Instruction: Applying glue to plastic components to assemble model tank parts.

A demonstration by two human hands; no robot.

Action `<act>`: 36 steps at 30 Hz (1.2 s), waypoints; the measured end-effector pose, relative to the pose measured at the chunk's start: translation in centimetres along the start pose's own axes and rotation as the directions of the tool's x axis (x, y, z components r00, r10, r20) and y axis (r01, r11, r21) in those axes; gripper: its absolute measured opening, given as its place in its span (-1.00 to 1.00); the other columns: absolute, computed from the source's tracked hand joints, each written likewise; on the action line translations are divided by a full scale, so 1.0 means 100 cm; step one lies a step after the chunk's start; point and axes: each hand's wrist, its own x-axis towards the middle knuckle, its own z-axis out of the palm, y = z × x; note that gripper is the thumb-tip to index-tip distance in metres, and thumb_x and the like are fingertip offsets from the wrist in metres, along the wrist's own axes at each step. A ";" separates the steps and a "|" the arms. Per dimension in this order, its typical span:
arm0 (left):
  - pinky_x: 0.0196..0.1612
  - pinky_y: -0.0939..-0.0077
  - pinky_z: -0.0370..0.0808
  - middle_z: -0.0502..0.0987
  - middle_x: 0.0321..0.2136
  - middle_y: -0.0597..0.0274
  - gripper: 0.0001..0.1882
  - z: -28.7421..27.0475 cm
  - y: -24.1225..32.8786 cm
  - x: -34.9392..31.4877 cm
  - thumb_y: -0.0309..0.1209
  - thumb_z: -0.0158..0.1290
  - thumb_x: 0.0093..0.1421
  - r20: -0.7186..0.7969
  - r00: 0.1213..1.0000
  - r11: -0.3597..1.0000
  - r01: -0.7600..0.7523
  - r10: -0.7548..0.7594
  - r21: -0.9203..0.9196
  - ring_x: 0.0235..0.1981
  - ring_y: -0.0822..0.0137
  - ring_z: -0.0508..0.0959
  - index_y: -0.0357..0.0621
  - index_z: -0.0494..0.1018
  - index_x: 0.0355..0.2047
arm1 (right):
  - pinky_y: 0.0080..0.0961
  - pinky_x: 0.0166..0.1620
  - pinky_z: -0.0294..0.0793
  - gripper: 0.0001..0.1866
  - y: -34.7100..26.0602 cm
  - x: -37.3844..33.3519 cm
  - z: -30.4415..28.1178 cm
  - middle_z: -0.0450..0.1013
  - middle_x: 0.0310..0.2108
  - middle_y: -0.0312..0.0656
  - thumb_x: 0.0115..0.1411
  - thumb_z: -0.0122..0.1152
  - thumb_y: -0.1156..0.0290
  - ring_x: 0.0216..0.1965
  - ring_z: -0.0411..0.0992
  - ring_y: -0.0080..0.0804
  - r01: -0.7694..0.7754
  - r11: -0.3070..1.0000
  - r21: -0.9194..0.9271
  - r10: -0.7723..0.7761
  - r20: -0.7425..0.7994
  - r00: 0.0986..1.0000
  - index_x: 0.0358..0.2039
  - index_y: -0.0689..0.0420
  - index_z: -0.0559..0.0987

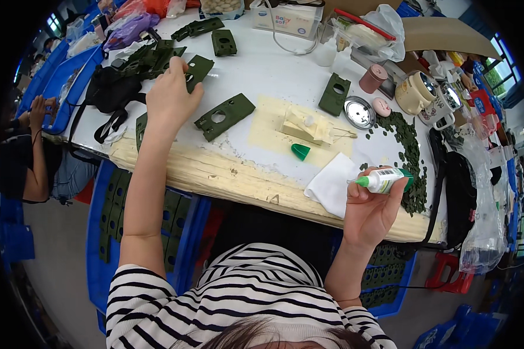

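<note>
Holding a white-and-green squeeze bottle at two o'clock, my right hand curled around it, nozzle toward nine, my left hand half open at eleven by a dark green plate, whether gripping it I cannot tell, a second plate nearer twelve.

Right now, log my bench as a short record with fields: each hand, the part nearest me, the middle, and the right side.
Left hand: fingers at a dark green panel; exact grip unclear
Right hand: holding a white-and-green bottle, light green nozzle pointing left
Near left forearm: another panel with a round hole, on the table
Middle: cream block on a yellowish sheet
Right side: scattered small green pieces
</note>
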 end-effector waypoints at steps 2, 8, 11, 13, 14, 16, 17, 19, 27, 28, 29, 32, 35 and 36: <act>-0.37 0.15 0.44 0.47 -0.34 0.05 -0.57 -0.005 -0.001 -0.003 -0.31 0.13 -0.01 -0.112 0.993 0.994 -0.058 0.048 -0.088 -0.34 0.05 0.51 -0.12 0.22 -0.18 | -0.52 -0.41 0.33 -0.63 0.002 0.002 -0.004 0.46 -0.36 -0.10 0.32 -0.13 0.10 -0.52 0.34 -0.48 0.069 0.993 -0.096 -0.068 0.013 0.998 -0.13 0.16 0.37; -0.36 0.17 0.46 0.44 -0.19 -0.06 -0.50 -0.004 -0.013 -0.002 -0.34 0.11 0.00 -0.095 0.995 0.982 -0.046 0.029 -0.182 -0.40 -0.07 0.51 -0.14 0.18 -0.08 | -0.51 -0.39 0.38 -0.63 0.002 0.003 -0.006 0.46 -0.36 -0.11 0.33 -0.15 0.11 -0.46 0.39 -0.47 0.104 0.979 -0.177 -0.104 0.013 0.995 -0.12 0.17 0.37; -0.31 0.24 0.47 0.47 -0.22 -0.06 -0.47 -0.009 -0.010 -0.001 -0.36 0.13 -0.01 -0.143 0.989 0.967 -0.073 0.038 -0.245 -0.37 0.00 0.53 -0.17 0.20 -0.04 | -0.52 -0.39 0.38 -0.63 0.002 0.001 -0.003 0.46 -0.36 -0.11 0.32 -0.14 0.11 -0.43 0.41 -0.47 0.092 0.982 -0.165 -0.093 0.002 0.996 -0.12 0.17 0.37; -0.30 0.33 0.47 0.49 -0.28 -0.01 -0.50 -0.013 -0.010 -0.001 -0.37 0.16 0.00 -0.213 0.976 0.952 -0.114 0.053 -0.282 -0.43 0.09 0.54 -0.18 0.27 -0.05 | -0.54 -0.38 0.35 -0.64 0.002 0.000 -0.002 0.45 -0.35 -0.13 0.31 -0.12 0.10 -0.45 0.37 -0.49 0.088 0.979 -0.185 -0.088 0.005 0.996 -0.12 0.16 0.37; -0.29 0.36 0.47 0.49 -0.29 0.01 -0.52 -0.016 -0.009 -0.003 -0.38 0.16 -0.01 -0.222 0.972 0.948 -0.139 0.076 -0.287 -0.41 0.12 0.54 -0.20 0.29 -0.07 | -0.55 -0.37 0.33 -0.64 0.002 0.000 -0.001 0.44 -0.34 -0.14 0.30 -0.09 0.10 -0.48 0.32 -0.51 0.085 0.975 -0.203 -0.084 0.012 0.996 -0.13 0.14 0.37; -0.27 0.43 0.46 0.49 -0.30 0.04 -0.55 -0.025 0.000 -0.008 -0.41 0.16 -0.02 -0.244 0.963 0.935 -0.191 0.119 -0.297 -0.37 0.19 0.54 -0.24 0.33 -0.11 | -0.51 -0.28 0.33 -0.65 0.001 -0.002 0.001 0.43 -0.34 -0.16 0.29 -0.07 0.08 -0.45 0.32 -0.50 0.083 0.973 -0.217 -0.082 0.012 0.997 -0.15 0.12 0.37; -0.28 0.43 0.45 0.49 -0.31 0.05 -0.55 -0.031 0.007 -0.013 -0.41 0.17 -0.04 -0.199 0.967 0.894 -0.225 0.157 -0.388 -0.36 0.19 0.53 -0.24 0.35 -0.12 | -0.44 -0.19 0.36 -0.64 0.001 -0.003 0.000 0.43 -0.34 -0.15 0.29 -0.07 0.08 -0.39 0.35 -0.46 0.085 0.974 -0.210 -0.086 0.002 0.996 -0.16 0.13 0.37; -0.30 0.44 0.44 0.48 -0.33 0.05 -0.55 -0.045 0.028 -0.027 -0.41 0.19 -0.08 -0.121 0.962 0.783 -0.271 0.246 -0.560 -0.35 0.19 0.51 -0.24 0.37 -0.15 | -0.30 -0.03 0.33 -0.64 0.001 -0.001 0.000 0.43 -0.35 -0.15 0.29 -0.08 0.07 -0.24 0.38 -0.37 0.086 0.977 -0.198 -0.068 0.094 0.993 -0.19 0.14 0.36; -0.20 0.59 0.42 0.39 -0.15 0.13 -0.17 -0.043 0.089 -0.073 -0.57 0.28 -0.18 -0.062 0.843 0.228 -0.214 0.534 -0.950 -0.28 0.45 0.43 -0.19 0.15 0.13 | -0.13 0.08 0.23 -0.52 0.008 -0.001 0.009 0.46 -0.38 -0.02 0.22 -0.01 -0.02 -0.04 0.35 -0.07 0.047 0.940 -0.338 0.080 0.350 0.933 -0.21 0.21 0.34; -0.18 0.58 0.43 0.38 -0.13 0.13 -0.16 -0.038 0.092 -0.076 -0.57 0.29 -0.17 -0.036 0.860 0.152 -0.132 0.509 -0.980 -0.25 0.44 0.43 -0.18 0.13 0.14 | -0.16 0.05 0.26 -0.52 0.008 -0.002 0.011 0.46 -0.38 -0.01 0.23 -0.01 -0.01 -0.05 0.36 -0.07 0.051 0.937 -0.346 0.077 0.345 0.935 -0.20 0.22 0.34; -0.16 0.57 0.43 0.37 -0.11 0.13 -0.14 -0.033 0.096 -0.080 -0.57 0.30 -0.17 -0.007 0.873 0.072 -0.049 0.487 -0.996 -0.22 0.43 0.42 -0.18 0.11 0.15 | -0.20 0.03 0.29 -0.52 0.008 -0.002 0.012 0.46 -0.38 0.00 0.23 -0.02 -0.01 -0.07 0.37 -0.07 0.055 0.934 -0.353 0.074 0.341 0.937 -0.20 0.23 0.34; -0.08 0.50 0.43 0.35 -0.07 0.12 -0.14 -0.025 0.106 -0.089 -0.58 0.31 -0.16 0.114 0.898 -0.141 0.190 0.424 -0.972 -0.13 0.38 0.42 -0.16 0.09 0.14 | -0.29 -0.05 0.37 -0.55 0.009 -0.006 0.015 0.45 -0.34 0.07 0.25 -0.02 0.05 -0.11 0.41 -0.13 0.068 0.939 -0.338 0.040 0.302 0.952 -0.19 0.25 0.32; -0.05 0.52 0.42 0.34 -0.03 0.15 -0.24 -0.006 0.113 -0.097 -0.57 0.29 -0.11 0.166 0.882 -0.244 0.295 0.441 -0.924 -0.14 0.43 0.41 -0.17 0.15 0.09 | -0.31 -0.06 0.38 -0.57 0.011 -0.010 0.016 0.45 -0.31 0.10 0.25 -0.02 0.08 -0.13 0.42 -0.15 0.065 0.938 -0.340 0.043 0.300 0.953 -0.17 0.25 0.30; -0.04 0.54 0.42 0.34 -0.02 0.16 -0.28 -0.001 0.114 -0.099 -0.57 0.29 -0.09 0.168 0.874 -0.261 0.312 0.457 -0.914 -0.16 0.47 0.40 -0.18 0.18 0.08 | -0.32 -0.07 0.39 -0.57 0.011 -0.011 0.017 0.44 -0.30 0.11 0.25 -0.01 0.09 -0.14 0.42 -0.16 0.063 0.937 -0.342 0.048 0.307 0.950 -0.17 0.25 0.29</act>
